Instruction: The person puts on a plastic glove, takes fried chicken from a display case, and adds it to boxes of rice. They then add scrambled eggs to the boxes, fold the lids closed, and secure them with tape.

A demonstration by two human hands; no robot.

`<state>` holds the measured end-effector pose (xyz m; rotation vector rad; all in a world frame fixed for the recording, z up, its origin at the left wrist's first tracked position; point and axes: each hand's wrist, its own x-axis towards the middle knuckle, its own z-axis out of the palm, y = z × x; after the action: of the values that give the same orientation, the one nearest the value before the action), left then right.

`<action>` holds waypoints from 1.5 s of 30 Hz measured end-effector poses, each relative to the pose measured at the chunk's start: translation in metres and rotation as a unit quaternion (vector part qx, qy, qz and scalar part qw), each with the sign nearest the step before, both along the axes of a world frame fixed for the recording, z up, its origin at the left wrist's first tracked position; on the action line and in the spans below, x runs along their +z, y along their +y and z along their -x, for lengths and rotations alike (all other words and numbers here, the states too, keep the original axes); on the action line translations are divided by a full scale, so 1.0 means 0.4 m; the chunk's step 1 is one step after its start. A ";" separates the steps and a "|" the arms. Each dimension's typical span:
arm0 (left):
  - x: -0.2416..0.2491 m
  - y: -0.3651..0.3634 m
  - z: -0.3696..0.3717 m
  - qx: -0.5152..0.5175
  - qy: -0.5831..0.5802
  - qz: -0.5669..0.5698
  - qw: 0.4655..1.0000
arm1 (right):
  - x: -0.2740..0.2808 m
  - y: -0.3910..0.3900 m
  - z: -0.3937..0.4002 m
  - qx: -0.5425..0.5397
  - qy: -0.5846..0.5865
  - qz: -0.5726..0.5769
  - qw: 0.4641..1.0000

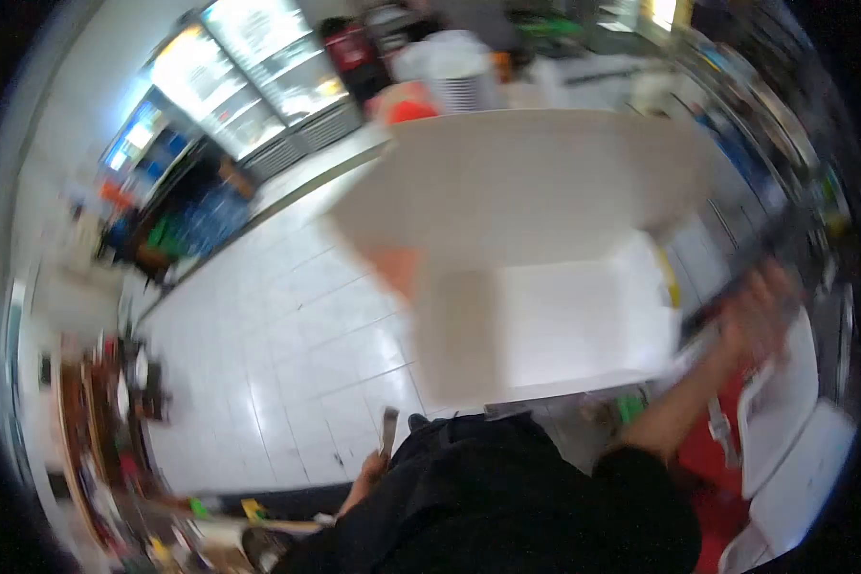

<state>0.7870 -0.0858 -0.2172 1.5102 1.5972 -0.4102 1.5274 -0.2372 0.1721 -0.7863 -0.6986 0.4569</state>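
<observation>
The view is heavily motion-blurred. A large white box (pixel 545 325) with its lid (pixel 526 182) raised fills the middle. My right hand (pixel 761 311) reaches out to the right of the box, near a dark long object (pixel 737 277); blur hides whether it grips anything. My left hand (pixel 371 471) hangs low beside my black clothing and holds a thin grey object (pixel 388 430) that points upward. An orange patch (pixel 397 268) shows at the box's left edge; I cannot tell what it is.
White floor tiles (pixel 287 354) spread to the left. Glass-door fridges (pixel 258 77) line the far wall. White trays (pixel 784 421) on a red surface lie at the right. Cluttered shelves (pixel 105 421) stand at the left edge.
</observation>
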 end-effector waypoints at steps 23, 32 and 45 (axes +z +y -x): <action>-0.006 0.086 0.821 0.707 -0.259 -0.169 0.635 | 0.018 1.056 1.837 0.890 -0.013 -0.002 0.455; 0.250 0.158 0.933 0.803 -0.478 -0.270 0.232 | -0.061 1.402 2.310 0.909 -0.066 0.128 0.392; 0.799 0.349 1.212 0.606 -0.542 -0.581 0.044 | -0.061 1.570 3.137 0.976 -0.137 0.113 0.128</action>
<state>0.3022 0.0536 0.1026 -0.0546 0.7470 2.8141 0.2727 0.3910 0.1478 0.5402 -1.7822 2.9935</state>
